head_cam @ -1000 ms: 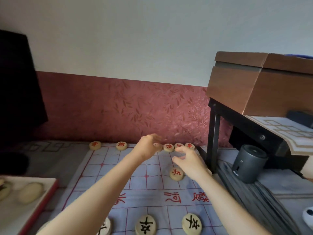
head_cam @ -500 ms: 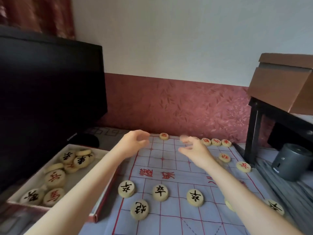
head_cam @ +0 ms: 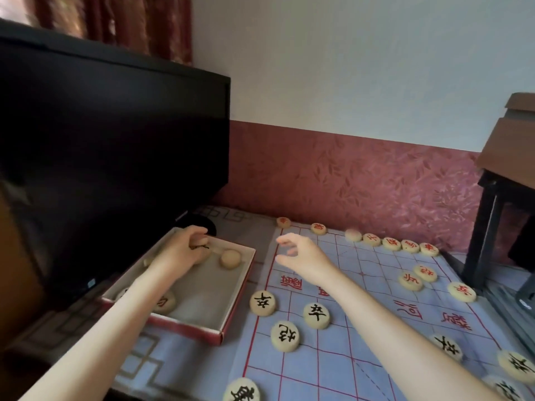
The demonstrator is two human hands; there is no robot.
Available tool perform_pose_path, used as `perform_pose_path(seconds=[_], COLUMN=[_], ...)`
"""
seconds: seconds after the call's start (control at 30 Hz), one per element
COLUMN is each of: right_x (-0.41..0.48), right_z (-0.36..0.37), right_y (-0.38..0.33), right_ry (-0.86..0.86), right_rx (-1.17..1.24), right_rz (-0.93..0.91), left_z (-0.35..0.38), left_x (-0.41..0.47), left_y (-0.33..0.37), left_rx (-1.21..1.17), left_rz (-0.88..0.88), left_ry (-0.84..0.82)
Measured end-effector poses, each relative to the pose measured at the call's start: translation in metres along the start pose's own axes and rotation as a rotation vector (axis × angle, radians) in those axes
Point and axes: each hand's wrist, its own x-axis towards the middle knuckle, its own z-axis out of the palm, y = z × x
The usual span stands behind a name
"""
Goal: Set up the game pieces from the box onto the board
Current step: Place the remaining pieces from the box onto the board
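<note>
Half a second on, our left hand (head_cam: 185,251) has dropped from the board's edge into the box (head_cam: 236,302), its fingers curling round a pale piece (head_cam: 199,245) that bears a black mark. Our right hand (head_cam: 304,257) hovers, loosely curled and empty, over the far left corner of the board (head_cam: 341,354). With the box just left of the board, the round disc, which has no long axis to mind, must travel rightward, and the left hand is nearer. Black pieces (head_cam: 316,315) fill the near rows and red pieces (head_cam: 391,243) the far edge. The table (head_cam: 72,322) meets a red-papered wall (head_cam: 362,175), with a dark monitor (head_cam: 115,140) behind the box.
</note>
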Motion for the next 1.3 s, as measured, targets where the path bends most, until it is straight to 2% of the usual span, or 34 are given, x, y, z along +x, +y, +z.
perform_pose_path(seconds=[0.17, 0.33, 0.5, 0.73, 0.97, 1.1, 1.3], right_x=[0.018, 0.035, 0.049, 0.053, 0.05, 0.05, 0.051], right_z=[0.023, 0.06, 0.082, 0.088, 0.083, 0.085, 0.084], right_y=[-0.031, -0.049, -0.045, -0.036, -0.035, -0.034, -0.033], right_ry=[-0.104, -0.164, -0.155, -0.059, 0.028, 0.068, 0.013], right_rx=[-0.124, -0.231, -0.415, -0.529, -0.388, -0.446, -0.471], right_rz=[-0.113, -0.145, -0.159, -0.267, -0.227, -0.277, -0.276], left_z=[0.001, 0.006, 0.007, 0.013, 0.02, 0.021, 0.015], left_x=[-0.002, 0.008, 0.016, 0.011, 0.012, 0.01, 0.003], left_y=[-0.007, -0.005, -0.012, -0.024, -0.024, -0.021, -0.023], left_rx=[0.159, 0.323, 0.307, 0.35, 0.506, 0.623, 0.662], left_rz=[0.046, 0.053, 0.043, 0.066, 0.129, 0.144, 0.169], left_ry=[0.04, 0.063, 0.11, 0.072, 0.021, 0.004, -0.191])
